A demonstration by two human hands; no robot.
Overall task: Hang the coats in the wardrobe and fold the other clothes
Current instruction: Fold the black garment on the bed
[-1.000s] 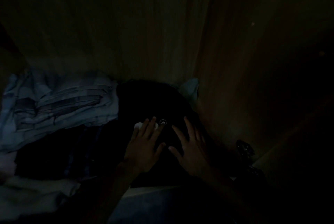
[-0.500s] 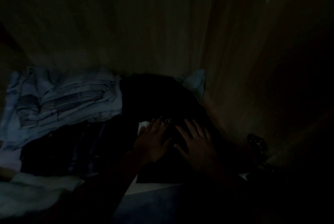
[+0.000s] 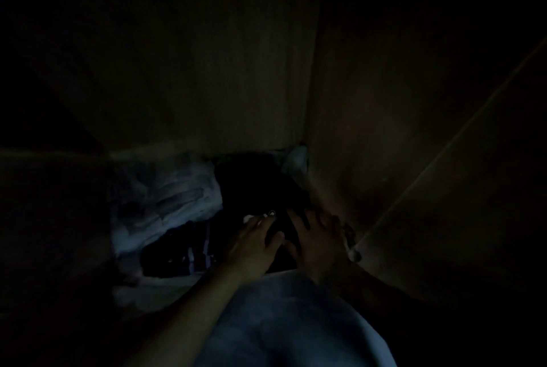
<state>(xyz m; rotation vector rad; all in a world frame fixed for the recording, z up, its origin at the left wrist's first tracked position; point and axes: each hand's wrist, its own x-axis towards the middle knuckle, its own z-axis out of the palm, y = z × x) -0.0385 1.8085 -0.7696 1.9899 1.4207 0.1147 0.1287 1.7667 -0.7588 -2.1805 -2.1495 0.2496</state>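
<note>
The scene is very dark. A folded black garment with a small round logo lies in the back right corner of the wardrobe shelf. My left hand lies flat on its near part, fingers straight. My right hand presses beside it, fingers spread on the same garment. To the left sits a stack of folded pale blue clothes. A dark striped garment lies in front of that stack.
The wooden back wall and right side wall of the wardrobe close in the shelf. A small dark fitting sits at the right wall near my right hand. Pale cloth lies below my forearms.
The view has pulled back and tilted, so the clothes appear smaller and lower. Both hands stay flat on the black garment, side by side.
</note>
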